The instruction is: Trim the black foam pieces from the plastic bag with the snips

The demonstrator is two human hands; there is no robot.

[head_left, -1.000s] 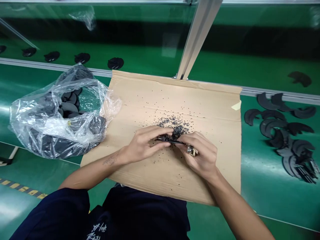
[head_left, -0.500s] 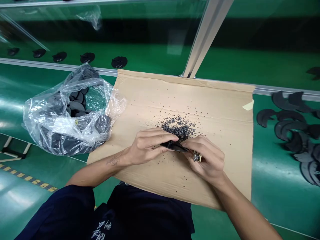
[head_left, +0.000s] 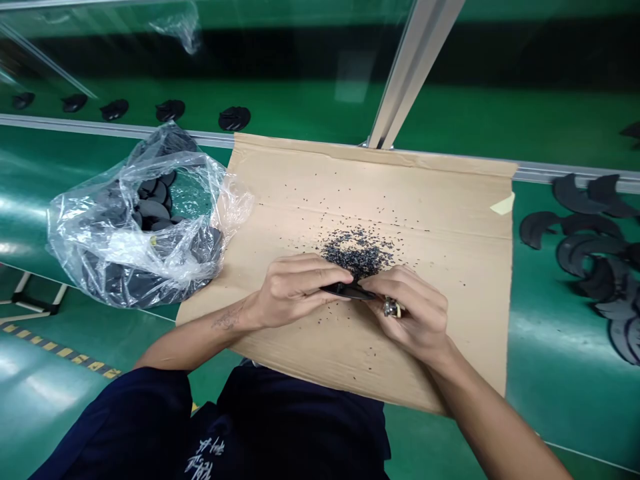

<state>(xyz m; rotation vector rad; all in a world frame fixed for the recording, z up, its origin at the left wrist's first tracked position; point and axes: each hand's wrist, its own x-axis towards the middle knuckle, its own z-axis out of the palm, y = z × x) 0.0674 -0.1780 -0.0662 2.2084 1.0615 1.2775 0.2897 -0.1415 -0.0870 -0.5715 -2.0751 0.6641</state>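
A thin, dark, rounded plastic part [head_left: 336, 289] is pinched between the thumb and fingers of my left hand [head_left: 295, 290]. My right hand [head_left: 415, 310] is closed at the part's right end, fingertips against it. Out of that fist pokes the shiny metal and yellowish end of a small tool [head_left: 393, 307]; the rest of it is hidden by my fingers. Just beyond both hands, a heap of tiny black scraps [head_left: 357, 250] is scattered over a cardboard sheet [head_left: 280, 180].
A clear plastic bag [head_left: 135, 247] of dark rounded parts lies left of the cardboard. Several curved black parts [head_left: 580, 243] are spread on the green table [head_left: 545, 373] at right. Behind stand a metal post [head_left: 413, 73] and a glass panel, with a row of black parts [head_left: 170, 110].
Both hands keep their hold, with only a slight shift of the right fingers along the part. The view has moved a little.
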